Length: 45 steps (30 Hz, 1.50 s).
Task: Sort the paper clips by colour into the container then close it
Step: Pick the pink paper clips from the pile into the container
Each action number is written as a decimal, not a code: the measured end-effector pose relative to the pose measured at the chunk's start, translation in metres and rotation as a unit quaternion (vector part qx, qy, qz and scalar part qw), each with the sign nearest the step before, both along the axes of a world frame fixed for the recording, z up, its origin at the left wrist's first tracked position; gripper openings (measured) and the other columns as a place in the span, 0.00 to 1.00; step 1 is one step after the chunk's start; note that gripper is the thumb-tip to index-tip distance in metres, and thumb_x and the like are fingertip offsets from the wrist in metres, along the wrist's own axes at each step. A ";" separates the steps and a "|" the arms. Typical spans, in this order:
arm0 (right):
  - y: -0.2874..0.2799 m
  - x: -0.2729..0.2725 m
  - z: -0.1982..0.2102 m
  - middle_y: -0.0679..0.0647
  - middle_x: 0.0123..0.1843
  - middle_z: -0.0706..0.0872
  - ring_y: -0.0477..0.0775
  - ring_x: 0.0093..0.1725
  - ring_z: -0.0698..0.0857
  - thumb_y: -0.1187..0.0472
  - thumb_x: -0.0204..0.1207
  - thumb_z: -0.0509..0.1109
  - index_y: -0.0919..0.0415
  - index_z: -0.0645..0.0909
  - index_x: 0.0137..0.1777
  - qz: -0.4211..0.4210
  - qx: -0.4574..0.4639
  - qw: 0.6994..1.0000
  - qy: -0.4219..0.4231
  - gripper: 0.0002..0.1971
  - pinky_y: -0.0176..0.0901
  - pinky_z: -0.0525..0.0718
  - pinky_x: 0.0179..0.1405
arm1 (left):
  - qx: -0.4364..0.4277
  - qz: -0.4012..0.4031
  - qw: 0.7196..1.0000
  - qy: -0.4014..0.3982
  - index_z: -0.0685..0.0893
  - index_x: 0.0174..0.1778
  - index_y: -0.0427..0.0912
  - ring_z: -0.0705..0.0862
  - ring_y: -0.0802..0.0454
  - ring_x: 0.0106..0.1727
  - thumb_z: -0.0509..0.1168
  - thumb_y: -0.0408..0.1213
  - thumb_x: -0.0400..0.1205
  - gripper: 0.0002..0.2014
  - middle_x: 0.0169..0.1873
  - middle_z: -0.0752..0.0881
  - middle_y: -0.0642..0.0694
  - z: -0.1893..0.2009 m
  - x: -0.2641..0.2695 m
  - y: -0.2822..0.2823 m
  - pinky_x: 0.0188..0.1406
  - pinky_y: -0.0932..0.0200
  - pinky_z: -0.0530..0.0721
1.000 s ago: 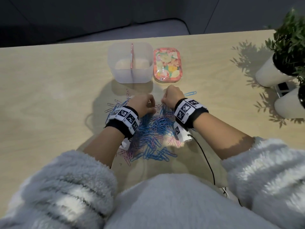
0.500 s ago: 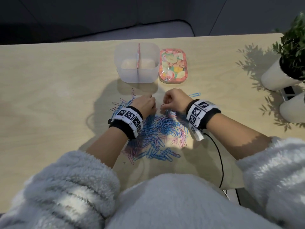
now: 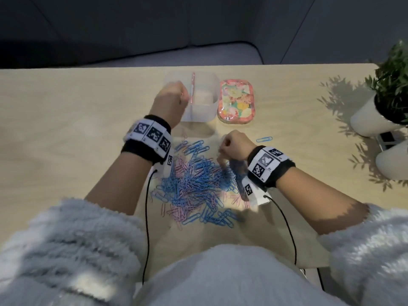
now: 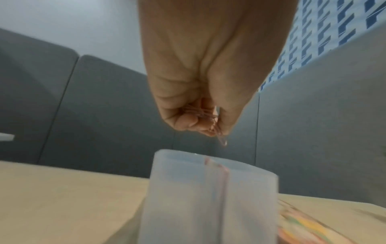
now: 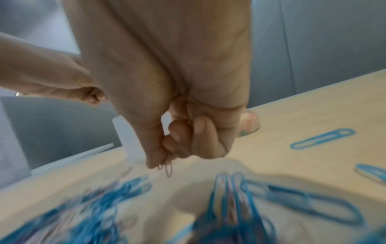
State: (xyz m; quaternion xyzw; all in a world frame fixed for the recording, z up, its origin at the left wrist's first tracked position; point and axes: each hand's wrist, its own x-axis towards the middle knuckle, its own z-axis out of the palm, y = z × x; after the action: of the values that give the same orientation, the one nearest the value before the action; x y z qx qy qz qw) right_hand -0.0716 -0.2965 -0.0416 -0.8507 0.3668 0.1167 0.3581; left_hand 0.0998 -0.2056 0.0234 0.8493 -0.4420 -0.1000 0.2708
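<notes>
container (image 3: pixel 199 111) behind clip pile (image 3: pixel 194 184); lid (image 3: pixel 236 102) right of container; plant pots (image 3: pixel 371 120) far right

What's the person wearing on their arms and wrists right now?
Both wrists carry black bands wrapped with white strips of square black-and-white markers. A thin black cable runs back from each. Fluffy pale grey sleeves are pushed up, leaving the forearms bare.

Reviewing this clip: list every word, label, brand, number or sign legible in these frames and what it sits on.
No words, brands or numbers can be read.
Left wristband: black-and-white square marker patterns, no letters; tiny marks beneath them are too small to read.
Right wristband: the same kind of markers, tiny marks unreadable.
Floral lid: printed flowers only, no text visible.
Clear container: no label visible.
</notes>
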 end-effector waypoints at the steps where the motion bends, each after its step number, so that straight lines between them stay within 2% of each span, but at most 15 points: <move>1: -0.005 0.002 0.006 0.59 0.34 0.84 0.41 0.29 0.80 0.66 0.76 0.66 0.68 0.81 0.32 0.001 0.024 1.000 -0.012 0.12 0.38 0.74 0.34 | 0.003 0.024 1.000 0.000 0.79 0.50 0.31 0.80 0.38 0.53 0.55 0.33 0.82 0.11 0.52 0.83 0.34 0.006 0.010 -0.007 0.52 0.51 0.74; 5: -0.015 0.018 0.037 0.58 0.27 0.71 0.52 0.27 0.70 0.62 0.79 0.64 0.60 0.68 0.25 0.038 0.042 0.998 -0.026 0.19 0.39 0.66 0.26 | 0.121 0.045 0.992 -0.011 0.82 0.53 0.30 0.81 0.34 0.57 0.57 0.33 0.82 0.12 0.55 0.85 0.33 0.011 0.036 -0.032 0.56 0.48 0.79; 7: -0.018 0.031 0.052 0.53 0.25 0.69 0.49 0.26 0.68 0.60 0.79 0.65 0.58 0.66 0.25 0.047 0.005 0.999 -0.018 0.20 0.38 0.64 0.25 | 0.159 0.022 0.987 -0.013 0.82 0.55 0.31 0.82 0.34 0.58 0.58 0.39 0.83 0.14 0.55 0.85 0.32 0.008 0.037 -0.033 0.56 0.48 0.79; 9: -0.018 0.049 0.066 0.51 0.27 0.70 0.47 0.26 0.69 0.59 0.79 0.65 0.56 0.65 0.26 0.042 -0.028 0.998 -0.030 0.20 0.37 0.64 0.24 | 0.146 0.004 0.989 -0.009 0.82 0.59 0.34 0.81 0.35 0.60 0.57 0.40 0.84 0.15 0.57 0.85 0.33 0.003 0.037 -0.028 0.58 0.49 0.77; 12: -0.014 0.086 0.082 0.53 0.31 0.75 0.53 0.34 0.74 0.61 0.79 0.62 0.56 0.65 0.27 0.035 -0.057 0.994 -0.080 0.18 0.40 0.66 0.26 | 0.032 0.008 0.999 0.001 0.82 0.59 0.39 0.82 0.39 0.59 0.56 0.35 0.83 0.13 0.57 0.86 0.38 0.000 0.034 -0.008 0.59 0.54 0.76; 14: -0.007 0.113 0.084 0.54 0.35 0.77 0.57 0.42 0.76 0.63 0.78 0.60 0.56 0.65 0.29 0.042 -0.075 0.991 -0.103 0.15 0.44 0.70 0.35 | -0.037 0.035 0.999 -0.017 0.84 0.54 0.39 0.83 0.41 0.53 0.57 0.31 0.81 0.12 0.52 0.87 0.40 -0.004 0.031 0.015 0.54 0.54 0.78; 16: 0.000 0.135 0.081 0.63 0.49 0.84 0.62 0.53 0.80 0.66 0.78 0.57 0.60 0.70 0.37 0.063 -0.082 0.990 -0.096 0.08 0.47 0.75 0.55 | -0.031 0.055 0.998 -0.017 0.84 0.51 0.39 0.84 0.43 0.49 0.59 0.31 0.80 0.10 0.51 0.86 0.39 -0.012 0.027 0.042 0.51 0.54 0.78; 18: 0.005 0.146 0.073 0.66 0.60 0.83 0.64 0.64 0.77 0.70 0.78 0.55 0.63 0.74 0.48 0.090 -0.093 0.989 -0.068 0.07 0.52 0.65 0.76 | 0.029 0.061 0.998 0.012 0.83 0.52 0.38 0.84 0.43 0.48 0.61 0.32 0.80 0.09 0.52 0.84 0.39 -0.027 0.020 0.068 0.49 0.53 0.77; 19: 0.006 0.147 0.069 0.66 0.63 0.81 0.64 0.67 0.75 0.71 0.78 0.56 0.66 0.76 0.54 0.107 -0.103 0.987 -0.064 0.10 0.54 0.62 0.79 | 0.064 0.059 0.996 0.034 0.83 0.53 0.38 0.83 0.43 0.49 0.62 0.34 0.80 0.08 0.52 0.84 0.39 -0.036 0.016 0.078 0.49 0.53 0.77; 22: 0.014 0.134 0.068 0.64 0.67 0.80 0.63 0.69 0.75 0.71 0.80 0.56 0.66 0.75 0.67 0.115 -0.157 0.972 -0.131 0.17 0.49 0.70 0.69 | 0.142 0.055 0.986 0.070 0.82 0.50 0.39 0.80 0.46 0.46 0.65 0.38 0.80 0.08 0.49 0.83 0.41 -0.061 0.006 0.098 0.45 0.55 0.76; 25: 0.028 0.107 0.056 0.60 0.60 0.85 0.60 0.60 0.81 0.69 0.80 0.56 0.64 0.81 0.58 0.091 -0.158 0.968 -0.173 0.14 0.46 0.76 0.61 | 0.162 0.071 0.981 0.079 0.81 0.46 0.40 0.80 0.44 0.48 0.66 0.42 0.78 0.08 0.45 0.81 0.43 -0.074 -0.001 0.107 0.44 0.55 0.76; 29: 0.048 0.061 0.020 0.59 0.52 0.86 0.59 0.51 0.84 0.65 0.77 0.66 0.63 0.82 0.56 0.099 -0.083 0.987 -0.099 0.09 0.51 0.83 0.56 | 0.148 0.072 0.984 0.068 0.80 0.48 0.43 0.77 0.49 0.45 0.66 0.49 0.78 0.12 0.43 0.77 0.50 -0.079 -0.014 0.106 0.47 0.53 0.78; 37: 0.026 0.032 -0.001 0.60 0.54 0.85 0.61 0.55 0.82 0.68 0.72 0.70 0.65 0.84 0.47 0.110 -0.091 0.990 0.005 0.06 0.46 0.78 0.53 | 0.167 0.086 0.981 0.047 0.79 0.46 0.43 0.80 0.46 0.47 0.63 0.42 0.80 0.06 0.42 0.78 0.48 -0.080 -0.019 0.108 0.42 0.56 0.75; 42: 0.036 0.052 0.003 0.57 0.52 0.86 0.57 0.51 0.83 0.66 0.74 0.68 0.63 0.85 0.50 0.110 -0.077 0.988 -0.082 0.07 0.45 0.79 0.50 | 0.140 0.093 0.986 0.020 0.80 0.52 0.42 0.80 0.45 0.52 0.63 0.41 0.79 0.09 0.50 0.80 0.44 -0.074 -0.012 0.110 0.51 0.50 0.80; 45: 0.049 0.065 0.002 0.54 0.46 0.83 0.53 0.45 0.80 0.62 0.72 0.73 0.63 0.83 0.46 0.145 -0.068 0.984 -0.079 0.06 0.42 0.75 0.44 | 0.119 0.010 0.993 0.002 0.82 0.55 0.43 0.78 0.47 0.56 0.63 0.39 0.81 0.09 0.53 0.81 0.45 -0.070 -0.007 0.092 0.57 0.52 0.78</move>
State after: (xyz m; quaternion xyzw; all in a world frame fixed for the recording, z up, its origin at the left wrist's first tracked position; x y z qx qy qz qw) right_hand -0.0066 -0.2476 -0.0399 -0.9239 0.2172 0.0747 0.3060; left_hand 0.0924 -0.1131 -0.0469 0.8799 -0.4175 -0.1506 0.1694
